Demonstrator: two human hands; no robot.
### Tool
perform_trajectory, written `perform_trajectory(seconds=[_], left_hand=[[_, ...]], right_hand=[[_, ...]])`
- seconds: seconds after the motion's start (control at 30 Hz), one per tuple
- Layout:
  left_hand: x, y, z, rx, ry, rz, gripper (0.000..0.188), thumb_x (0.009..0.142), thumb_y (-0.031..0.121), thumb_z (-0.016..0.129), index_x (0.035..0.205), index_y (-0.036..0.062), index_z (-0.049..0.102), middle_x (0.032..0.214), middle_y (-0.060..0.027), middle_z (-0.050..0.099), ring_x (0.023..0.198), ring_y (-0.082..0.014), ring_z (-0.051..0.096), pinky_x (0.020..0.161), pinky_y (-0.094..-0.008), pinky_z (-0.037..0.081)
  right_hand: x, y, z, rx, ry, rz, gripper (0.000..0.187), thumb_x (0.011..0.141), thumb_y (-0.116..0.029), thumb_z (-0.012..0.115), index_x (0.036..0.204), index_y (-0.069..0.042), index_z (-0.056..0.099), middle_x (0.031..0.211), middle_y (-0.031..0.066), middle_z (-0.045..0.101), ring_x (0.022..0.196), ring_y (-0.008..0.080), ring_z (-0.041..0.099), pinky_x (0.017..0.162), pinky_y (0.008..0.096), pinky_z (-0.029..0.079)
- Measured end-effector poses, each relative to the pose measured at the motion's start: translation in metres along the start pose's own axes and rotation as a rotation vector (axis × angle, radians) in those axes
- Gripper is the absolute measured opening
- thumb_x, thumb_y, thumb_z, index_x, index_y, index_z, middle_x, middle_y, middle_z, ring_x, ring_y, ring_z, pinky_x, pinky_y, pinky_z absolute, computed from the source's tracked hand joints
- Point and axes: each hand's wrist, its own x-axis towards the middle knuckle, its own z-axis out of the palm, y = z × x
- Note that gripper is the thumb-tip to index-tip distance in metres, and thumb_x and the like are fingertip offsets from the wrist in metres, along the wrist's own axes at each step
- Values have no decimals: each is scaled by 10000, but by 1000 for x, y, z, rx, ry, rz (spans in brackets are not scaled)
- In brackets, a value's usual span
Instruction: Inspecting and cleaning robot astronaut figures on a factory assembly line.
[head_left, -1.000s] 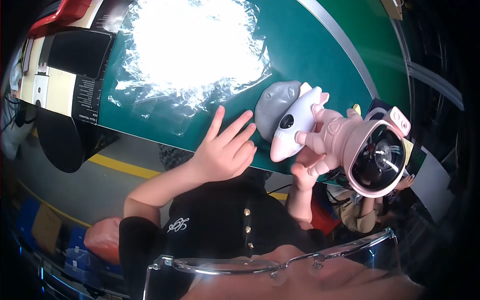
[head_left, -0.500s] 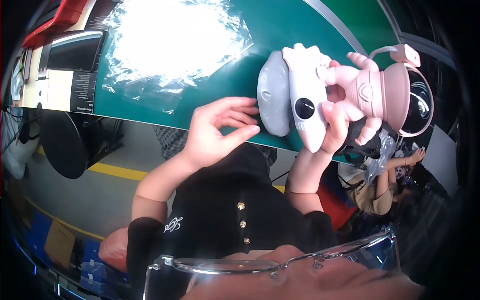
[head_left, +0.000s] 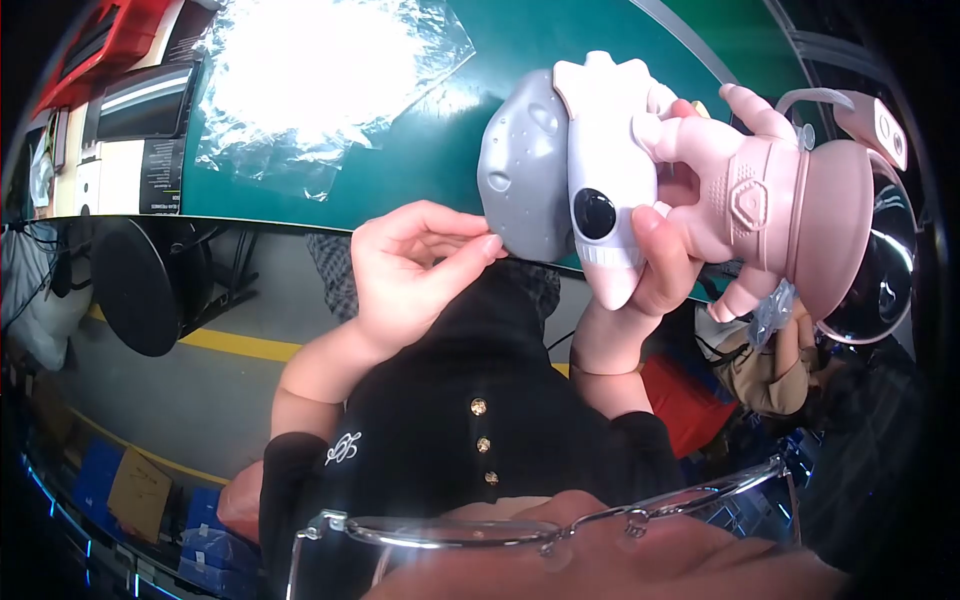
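Note:
A pink astronaut figurine point(head_left: 765, 205) with a black visor lies sideways in the air above the table edge. It rides a white rocket point(head_left: 603, 165) fixed against a dimpled grey, moon-like base point(head_left: 525, 175). My right hand point(head_left: 665, 255) is closed around the rocket and the figure's lower part, thumb in front, other fingers mostly hidden behind. At the base's rim, the bent fingers and thumb of my left hand point(head_left: 420, 265) come together, pinching its lower left edge. A small pink box-shaped piece point(head_left: 875, 125) joins the figurine by a curved pale strip.
Clear crinkled plastic wrap point(head_left: 320, 90) glares on the green table point(head_left: 420, 180). A dark-screened device point(head_left: 145, 100) and a red tray point(head_left: 110, 50) sit at the far left. A black round stool point(head_left: 150, 285) stands below the table. Another person point(head_left: 765, 370) sits at the right.
The figurine has come closer and turned, showing more of the grey base. My left hand's fingers have drawn together at the base's rim. The plastic wrap appears slightly farther up and left.

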Motion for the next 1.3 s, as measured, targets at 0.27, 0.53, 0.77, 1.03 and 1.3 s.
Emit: perform_trajectory(seconds=[0.27, 0.53, 0.77, 1.03, 1.3], left_hand=[[1, -3, -1, -62, 25, -36, 95, 793, -89, 634, 883, -66, 614, 838, -135, 664, 767, -177, 671, 721, -272, 561], [7, -8, -1, -61, 20, -80, 84, 792, -82, 637, 870, -62, 612, 831, -134, 661, 750, -177, 669, 707, -273, 562], [7, -6, 1, -106, -5, -100, 83, 798, -79, 634, 879, -70, 618, 831, -143, 663, 757, -188, 671, 709, -277, 566], [4, -7, 0, -102, -22, -95, 89, 799, -77, 634, 887, -74, 621, 829, -149, 664, 760, -193, 673, 704, -274, 566], [6, -10, 0, -60, -17, -92, 79, 800, -68, 637, 878, -68, 621, 816, -143, 665, 736, -182, 671, 675, -261, 560]], right_hand=[[5, -29, -18, -128, -117, 70, 804, 612, -550, 662, 1333, -281, 428, 1333, -71, 478, 1323, 172, 302, 1082, 564, 102], [64, -106, -77, -50, -113, 85, 775, 643, -542, 644, 1338, -286, 417, 1347, -69, 462, 1328, 179, 292, 1084, 558, 106], [60, -102, -63, 49, -79, 92, 746, 670, -529, 629, 1340, -289, 406, 1363, -59, 441, 1332, 193, 281, 1084, 552, 113], [59, -108, -86, 158, -37, 97, 713, 700, -513, 611, 1342, -292, 393, 1381, -48, 416, 1336, 209, 270, 1085, 546, 121], [59, -107, -86, 270, 3, 104, 680, 730, -497, 594, 1343, -296, 380, 1399, -37, 391, 1341, 226, 258, 1086, 540, 129]])
